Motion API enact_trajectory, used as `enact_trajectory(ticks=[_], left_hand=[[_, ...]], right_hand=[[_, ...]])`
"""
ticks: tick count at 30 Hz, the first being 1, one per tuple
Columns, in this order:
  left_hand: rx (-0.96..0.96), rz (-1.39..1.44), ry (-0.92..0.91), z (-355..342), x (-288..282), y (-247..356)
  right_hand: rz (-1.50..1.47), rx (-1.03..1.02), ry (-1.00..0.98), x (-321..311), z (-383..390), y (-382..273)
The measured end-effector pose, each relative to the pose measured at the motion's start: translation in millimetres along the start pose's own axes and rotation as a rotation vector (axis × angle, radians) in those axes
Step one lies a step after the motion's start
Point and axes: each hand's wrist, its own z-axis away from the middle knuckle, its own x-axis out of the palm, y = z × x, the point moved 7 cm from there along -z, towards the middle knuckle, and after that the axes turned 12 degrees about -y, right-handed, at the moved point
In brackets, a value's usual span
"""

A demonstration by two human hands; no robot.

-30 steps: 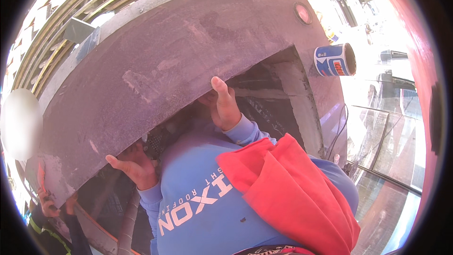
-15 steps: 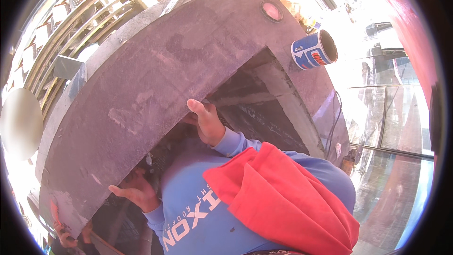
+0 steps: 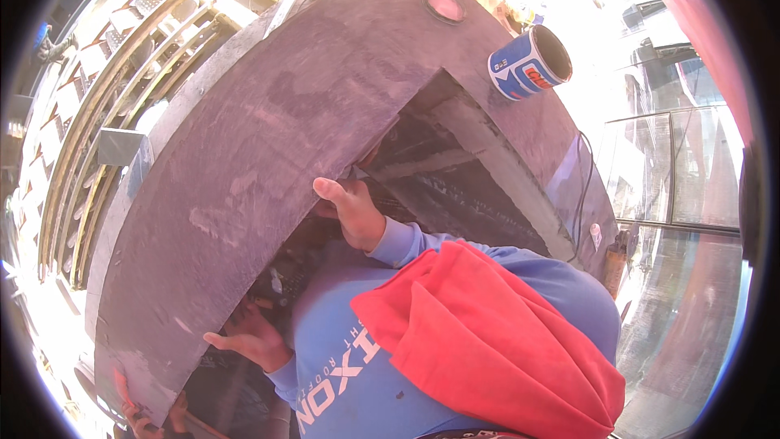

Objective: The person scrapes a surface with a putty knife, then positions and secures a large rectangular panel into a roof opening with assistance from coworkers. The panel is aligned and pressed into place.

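Note:
My left hand (image 3: 248,341) and my right hand (image 3: 349,211) hold the lower edge of a large curved, mottled dark grey-purple panel (image 3: 248,138), thumbs outside and fingers partly hidden beneath it. Inside the opening (image 3: 455,187) below the panel are dark, shadowed surfaces and small objects too dim to name. A red cloth (image 3: 487,333) lies over the front of my blue sweatshirt. A blue and white cylindrical can (image 3: 520,69) rests on the structure's right part, near a round pink inset (image 3: 445,6).
Another person's hand (image 3: 142,415) grips the panel's lower left corner. Curved slatted timber framing (image 3: 89,179) and a grey metal box (image 3: 120,146) stand at the left. A black cable (image 3: 583,187) runs down the right side. Glass panels (image 3: 682,162) line the far right.
The view has turned: the panel's top and the can appear further left and higher. Both my hands appear lower in the picture, still on the edge.

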Motion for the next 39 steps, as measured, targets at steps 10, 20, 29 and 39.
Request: enact_trajectory(ticks=[10,20,29,39], left_hand=[[-0.047,0.069,-0.044,-2,-14,-5],[-0.046,0.046,-0.005,2,-8,-3],[-0.027,0.039,-0.025,-1,-11,-4],[-0.058,0.064,-0.107,-3,-14,-8]], right_hand=[[0.027,-0.05,0.008,-3,-4,3],[0.014,-0.081,0.052,1,-3,-1],[-0.017,-0.072,0.034,3,-1,-4],[0.031,-0.087,0.048,-3,-6,4]])
